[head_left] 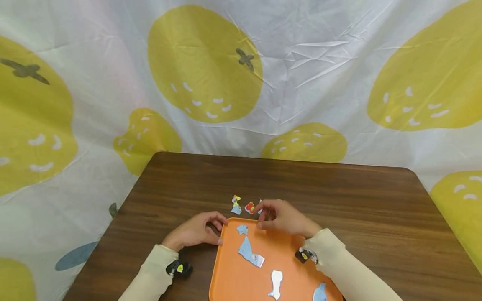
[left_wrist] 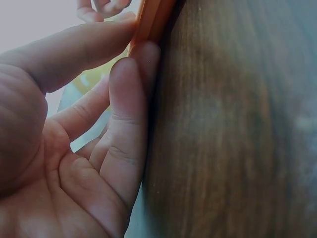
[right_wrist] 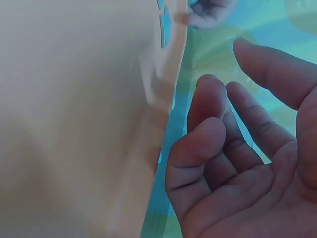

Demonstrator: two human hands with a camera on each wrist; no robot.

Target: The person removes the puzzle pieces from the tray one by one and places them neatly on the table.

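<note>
An orange tray point(head_left: 241, 288) lies on the brown wooden table, with several irregular flat puzzle-like pieces on it, among them a light blue one point(head_left: 246, 250) with a white end. My left hand point(head_left: 196, 230) grips the tray's rim close to its far left corner; the left wrist view shows thumb and fingertips against the orange edge point(left_wrist: 151, 20). Over the far rim hovers my right hand point(head_left: 284, 217), fingers loosely bent and nothing between them. Just beyond that rim lie a red piece point(head_left: 249, 207) and a pale blue piece, partly hidden behind the right fingers.
A multicoloured piece point(head_left: 236, 205) lies on the table past the tray's far left corner. Nearer on the tray are a white piece point(head_left: 276, 284) and a blue one point(head_left: 320, 292). A white curtain with yellow fruit prints point(head_left: 205, 62) hangs behind the table point(head_left: 339, 188).
</note>
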